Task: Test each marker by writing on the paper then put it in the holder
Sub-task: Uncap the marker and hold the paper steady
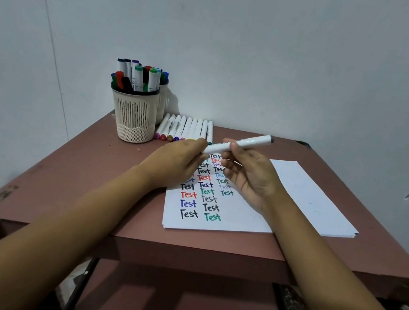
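Both hands are up over the paper (298, 196), sharing one white marker (246, 142). L hand (178, 161) has its fingertips pinched on the marker's lower-left end. That end's hidden under the fingers, so can't tell if a cap's on it. R hand (248, 177) is curled round the barrel mid-way, thumb on top. Marker's in the air above the paper's far-left part, tilted, w/ its dark grey end pointing up and right.

Paper's a thin stack. Top sheet has columns of "Test" in black, red, blue, green and purple down its left half; the right half is blank.

Just beyond the paper's far-left corner, a row of markers (186, 129) lies side by side, white barrels, coloured ends toward the paper. Left of that row, further from the paper, the holder (134, 114) stands upright: cream, slotted, packed w/ markers. A 2nd holder (163, 100) stands right behind it, mostly hidden. All on a reddish-brown table (74, 174) against a pale wall (269, 44).
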A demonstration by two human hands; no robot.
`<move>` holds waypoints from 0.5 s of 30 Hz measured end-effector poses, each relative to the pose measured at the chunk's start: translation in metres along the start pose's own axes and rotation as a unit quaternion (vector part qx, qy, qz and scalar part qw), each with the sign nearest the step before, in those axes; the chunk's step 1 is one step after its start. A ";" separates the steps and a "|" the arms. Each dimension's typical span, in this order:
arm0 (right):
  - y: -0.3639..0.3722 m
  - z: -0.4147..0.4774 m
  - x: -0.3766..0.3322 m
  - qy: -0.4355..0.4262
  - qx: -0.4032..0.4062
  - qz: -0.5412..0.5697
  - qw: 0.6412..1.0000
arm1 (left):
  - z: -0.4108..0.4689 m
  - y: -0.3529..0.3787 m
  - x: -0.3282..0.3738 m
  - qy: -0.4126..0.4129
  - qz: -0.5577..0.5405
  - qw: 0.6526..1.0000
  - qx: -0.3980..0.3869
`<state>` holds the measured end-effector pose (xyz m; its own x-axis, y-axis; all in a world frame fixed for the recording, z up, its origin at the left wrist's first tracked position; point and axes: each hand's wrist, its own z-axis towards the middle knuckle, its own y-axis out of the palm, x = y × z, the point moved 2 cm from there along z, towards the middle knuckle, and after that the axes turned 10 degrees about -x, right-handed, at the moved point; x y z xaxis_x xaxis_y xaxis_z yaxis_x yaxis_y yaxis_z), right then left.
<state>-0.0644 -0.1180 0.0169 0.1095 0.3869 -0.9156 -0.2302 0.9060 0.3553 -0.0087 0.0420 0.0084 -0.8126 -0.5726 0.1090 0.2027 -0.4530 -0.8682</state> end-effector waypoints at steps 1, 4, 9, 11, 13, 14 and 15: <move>0.000 0.000 0.000 -0.009 0.003 -0.006 1.000 | 0.000 -0.001 0.001 0.001 0.008 1.000 0.009; 0.002 -0.001 -0.001 -0.023 0.005 -0.025 0.999 | -0.002 -0.002 -0.001 -0.001 0.029 0.999 0.024; 0.002 -0.002 -0.005 -0.033 0.058 0.010 0.998 | -0.002 0.000 -0.002 -0.078 -0.060 0.995 -0.026; -0.002 -0.003 -0.008 -0.039 0.085 0.059 0.994 | -0.003 -0.001 -0.005 -0.101 -0.116 0.988 -0.024; -0.004 -0.005 -0.009 -0.042 0.092 0.091 0.991 | -0.005 -0.002 -0.012 -0.129 -0.147 0.981 0.004; -0.005 -0.005 -0.010 -0.043 0.092 0.084 0.991 | -0.006 -0.002 -0.017 -0.146 -0.149 0.978 0.020; -0.006 -0.005 -0.009 -0.041 0.093 0.066 0.993 | -0.006 -0.001 -0.020 -0.163 -0.145 0.975 0.032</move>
<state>-0.0695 -0.1276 0.0226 0.1708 0.5097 -0.8432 -0.0657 0.8598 0.5064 0.0040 0.0587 0.0041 -0.6264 -0.5959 0.5026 0.0315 -0.6635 -0.7475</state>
